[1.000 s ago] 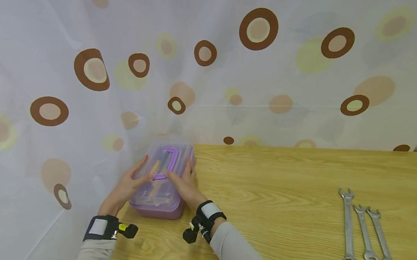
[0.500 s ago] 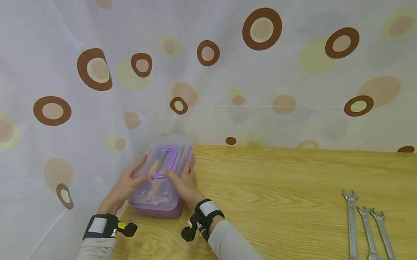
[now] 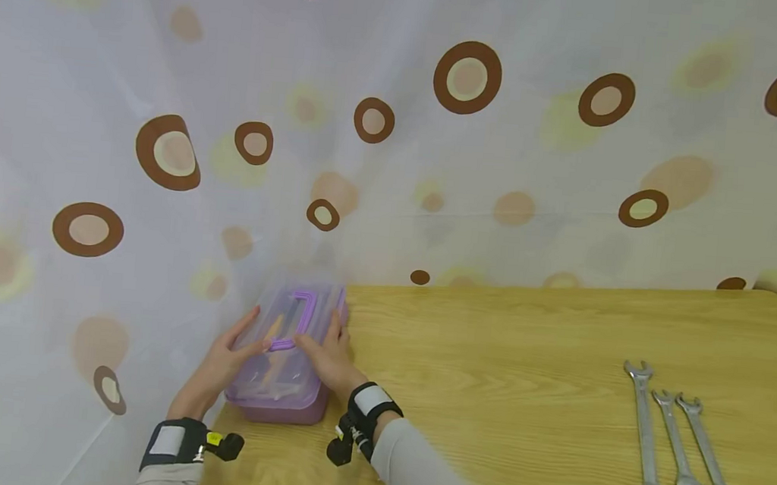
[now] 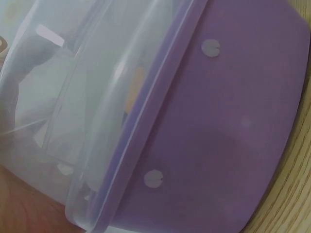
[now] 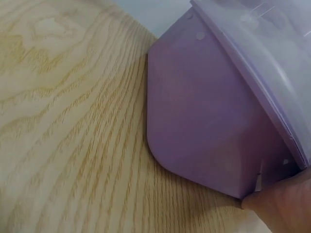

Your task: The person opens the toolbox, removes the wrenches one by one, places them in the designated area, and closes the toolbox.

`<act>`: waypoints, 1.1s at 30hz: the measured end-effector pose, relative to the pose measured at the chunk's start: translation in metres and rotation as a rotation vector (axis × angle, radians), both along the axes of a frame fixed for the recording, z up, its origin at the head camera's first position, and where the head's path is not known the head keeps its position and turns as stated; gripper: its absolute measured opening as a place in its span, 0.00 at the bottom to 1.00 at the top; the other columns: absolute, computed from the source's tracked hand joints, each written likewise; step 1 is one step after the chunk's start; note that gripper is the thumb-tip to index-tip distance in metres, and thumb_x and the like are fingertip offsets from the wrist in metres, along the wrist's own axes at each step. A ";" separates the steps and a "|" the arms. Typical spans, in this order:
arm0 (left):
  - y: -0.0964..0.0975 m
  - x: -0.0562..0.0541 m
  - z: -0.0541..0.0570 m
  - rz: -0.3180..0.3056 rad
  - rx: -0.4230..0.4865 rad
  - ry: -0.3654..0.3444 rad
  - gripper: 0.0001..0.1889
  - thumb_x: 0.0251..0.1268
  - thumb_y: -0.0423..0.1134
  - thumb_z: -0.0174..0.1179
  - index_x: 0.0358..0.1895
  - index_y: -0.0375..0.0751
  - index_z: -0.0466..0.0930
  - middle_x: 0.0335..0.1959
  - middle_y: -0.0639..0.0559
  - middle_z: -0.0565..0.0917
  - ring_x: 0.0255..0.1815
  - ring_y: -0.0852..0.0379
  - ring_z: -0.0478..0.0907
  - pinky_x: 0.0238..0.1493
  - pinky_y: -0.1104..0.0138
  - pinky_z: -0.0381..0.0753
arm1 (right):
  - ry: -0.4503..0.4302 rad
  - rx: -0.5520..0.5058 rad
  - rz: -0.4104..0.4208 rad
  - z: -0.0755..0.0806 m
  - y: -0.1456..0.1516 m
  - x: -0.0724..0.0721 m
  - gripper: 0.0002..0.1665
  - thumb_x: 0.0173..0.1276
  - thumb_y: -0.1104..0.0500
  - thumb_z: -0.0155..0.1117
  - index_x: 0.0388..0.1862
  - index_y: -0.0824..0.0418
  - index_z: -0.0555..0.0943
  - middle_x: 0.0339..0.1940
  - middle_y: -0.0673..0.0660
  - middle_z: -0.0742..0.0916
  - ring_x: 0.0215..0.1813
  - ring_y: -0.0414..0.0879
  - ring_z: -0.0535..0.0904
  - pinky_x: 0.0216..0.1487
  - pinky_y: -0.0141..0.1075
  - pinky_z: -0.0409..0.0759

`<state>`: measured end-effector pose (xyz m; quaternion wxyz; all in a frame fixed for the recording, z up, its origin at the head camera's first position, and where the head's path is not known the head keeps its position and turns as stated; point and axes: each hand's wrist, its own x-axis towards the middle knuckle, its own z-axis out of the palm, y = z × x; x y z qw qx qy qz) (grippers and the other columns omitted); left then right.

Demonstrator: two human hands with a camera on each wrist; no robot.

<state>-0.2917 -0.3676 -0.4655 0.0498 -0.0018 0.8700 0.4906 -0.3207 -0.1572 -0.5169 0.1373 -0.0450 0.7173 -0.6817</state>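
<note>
A purple plastic storage box (image 3: 290, 378) with a clear lid rests on the table at the left, against the curtain. Its purple carry handle (image 3: 308, 317) lies flat on the lid, and blurred items show through. My left hand (image 3: 217, 366) grips the left side, thumb on top near the handle. On the opposite side, my right hand (image 3: 331, 365) holds the box, its thumb on the lid and its fingers along the right edge. The left wrist view shows the purple end wall (image 4: 218, 121) close up. In the right wrist view, the base (image 5: 204, 116) sits on the wood.
Three metal wrenches lie side by side at the right: a long one (image 3: 646, 445) and two shorter ones, a middle wrench (image 3: 680, 448) and an outer wrench (image 3: 709, 454). A patterned curtain (image 3: 477, 166) borders the wooden table (image 3: 487, 380) at the back and left.
The head view has shifted, so everything appears slightly lower and more to the left. Both hands keep the same hold on the box, which shows no clear movement on the table.
</note>
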 end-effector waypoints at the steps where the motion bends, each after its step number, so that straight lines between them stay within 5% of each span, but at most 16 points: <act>1: -0.001 0.001 -0.001 -0.002 0.006 0.004 0.43 0.77 0.51 0.62 0.87 0.55 0.47 0.88 0.47 0.44 0.87 0.37 0.34 0.80 0.32 0.36 | 0.002 -0.004 0.002 -0.001 -0.001 0.001 0.66 0.68 0.35 0.63 0.89 0.53 0.35 0.86 0.70 0.44 0.86 0.68 0.41 0.83 0.63 0.47; 19: -0.012 0.007 -0.013 0.015 0.000 -0.023 0.44 0.76 0.52 0.62 0.87 0.54 0.48 0.88 0.44 0.44 0.87 0.35 0.34 0.79 0.30 0.35 | -0.045 -0.079 -0.020 -0.020 -0.015 -0.002 0.67 0.65 0.36 0.67 0.89 0.51 0.36 0.87 0.68 0.44 0.86 0.68 0.39 0.82 0.65 0.44; 33: -0.021 0.007 -0.001 0.011 -0.006 -0.003 0.44 0.77 0.51 0.62 0.87 0.57 0.46 0.88 0.45 0.42 0.87 0.35 0.31 0.77 0.28 0.33 | 0.012 -0.074 -0.003 -0.008 -0.023 -0.001 0.68 0.66 0.35 0.67 0.89 0.52 0.35 0.86 0.72 0.44 0.86 0.69 0.39 0.82 0.64 0.46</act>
